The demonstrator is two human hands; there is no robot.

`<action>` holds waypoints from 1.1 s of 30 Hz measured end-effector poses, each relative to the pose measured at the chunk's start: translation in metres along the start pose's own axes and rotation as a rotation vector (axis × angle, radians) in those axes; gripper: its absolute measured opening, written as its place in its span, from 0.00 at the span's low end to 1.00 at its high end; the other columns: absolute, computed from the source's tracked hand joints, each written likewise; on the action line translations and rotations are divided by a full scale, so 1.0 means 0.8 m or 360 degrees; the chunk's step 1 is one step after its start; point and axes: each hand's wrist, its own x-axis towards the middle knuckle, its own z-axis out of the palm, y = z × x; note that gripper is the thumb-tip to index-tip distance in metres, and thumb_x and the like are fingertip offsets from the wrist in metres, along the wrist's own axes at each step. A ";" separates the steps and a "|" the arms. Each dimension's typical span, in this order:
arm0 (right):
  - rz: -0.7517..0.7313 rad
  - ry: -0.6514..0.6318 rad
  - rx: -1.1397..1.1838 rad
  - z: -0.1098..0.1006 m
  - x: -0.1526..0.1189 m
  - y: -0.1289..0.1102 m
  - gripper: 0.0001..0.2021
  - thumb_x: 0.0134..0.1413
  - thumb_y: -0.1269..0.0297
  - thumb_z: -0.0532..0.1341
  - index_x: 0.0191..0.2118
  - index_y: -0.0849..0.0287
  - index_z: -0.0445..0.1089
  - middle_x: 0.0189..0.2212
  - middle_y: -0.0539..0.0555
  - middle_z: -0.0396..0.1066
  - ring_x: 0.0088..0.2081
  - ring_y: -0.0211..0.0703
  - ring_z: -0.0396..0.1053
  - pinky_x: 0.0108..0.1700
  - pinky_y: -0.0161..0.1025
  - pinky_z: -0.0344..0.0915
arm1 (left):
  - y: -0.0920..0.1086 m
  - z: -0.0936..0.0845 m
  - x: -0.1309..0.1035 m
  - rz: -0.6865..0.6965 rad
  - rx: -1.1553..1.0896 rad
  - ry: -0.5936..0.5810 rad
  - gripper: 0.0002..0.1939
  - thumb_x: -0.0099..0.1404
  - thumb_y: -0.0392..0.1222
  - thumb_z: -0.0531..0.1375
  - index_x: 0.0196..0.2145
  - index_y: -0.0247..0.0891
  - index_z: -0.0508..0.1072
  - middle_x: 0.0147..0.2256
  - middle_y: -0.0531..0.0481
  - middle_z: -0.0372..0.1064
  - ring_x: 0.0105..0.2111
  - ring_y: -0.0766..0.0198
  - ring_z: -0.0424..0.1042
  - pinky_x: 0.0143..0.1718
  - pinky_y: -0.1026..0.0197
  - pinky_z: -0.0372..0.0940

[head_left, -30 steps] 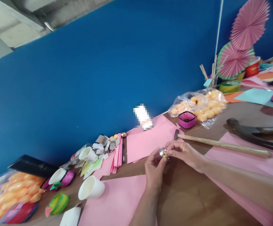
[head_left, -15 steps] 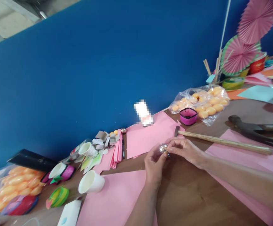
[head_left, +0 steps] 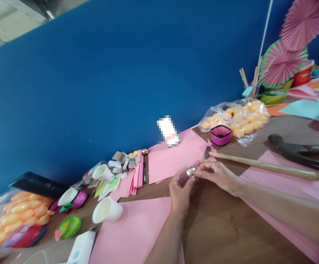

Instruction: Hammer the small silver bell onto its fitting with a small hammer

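A small shiny silver ball (head_left: 191, 171) is held above the brown table between my two hands. My left hand (head_left: 180, 187) curls round its left and lower side, thumb pressed near the ball's lower edge. The fingertips of my right hand (head_left: 215, 173) pinch at its right side, where a small yellowish spot shows; what exactly they grip there is too small to tell. Just beyond my hands lies a pink paper sheet (head_left: 170, 157). A hammer (head_left: 261, 165) with a long wooden handle rests to the right of them.
A white paper cup (head_left: 108, 210) lies tipped on pink paper at the left. Bags of orange egg-shaped pieces (head_left: 247, 124) sit at both sides. Behind a magenta box (head_left: 220, 135) rises the blue partition (head_left: 120, 73). A dark claw tool (head_left: 291, 148) lies far right.
The view has shifted very slightly. Both hands stay round the silver ball in almost the same pose; nothing else has visibly moved.
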 end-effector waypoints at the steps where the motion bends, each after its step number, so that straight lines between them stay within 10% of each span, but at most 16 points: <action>1: 0.0003 0.0002 -0.0006 0.000 0.000 0.000 0.10 0.46 0.57 0.61 0.27 0.60 0.71 0.43 0.53 0.66 0.43 0.44 0.65 0.49 0.41 0.57 | -0.001 0.000 0.000 -0.0001 -0.0005 0.0005 0.24 0.49 0.35 0.65 0.46 0.36 0.70 0.40 0.43 0.71 0.41 0.56 0.70 0.44 0.55 0.63; 27: 0.0151 -0.0012 0.0226 -0.001 -0.002 -0.005 0.13 0.41 0.55 0.64 0.28 0.61 0.68 0.31 0.53 0.72 0.36 0.44 0.68 0.42 0.42 0.62 | -0.001 -0.001 0.000 0.0095 0.0243 0.0021 0.21 0.49 0.39 0.65 0.43 0.37 0.71 0.42 0.43 0.71 0.43 0.55 0.68 0.48 0.52 0.60; 33: 0.0059 -0.0059 0.0068 -0.002 -0.004 -0.008 0.11 0.45 0.56 0.61 0.27 0.60 0.68 0.41 0.55 0.68 0.43 0.46 0.66 0.48 0.43 0.59 | -0.004 -0.003 0.000 0.0091 0.0214 -0.0025 0.22 0.51 0.38 0.63 0.46 0.36 0.69 0.43 0.43 0.70 0.44 0.55 0.68 0.47 0.52 0.61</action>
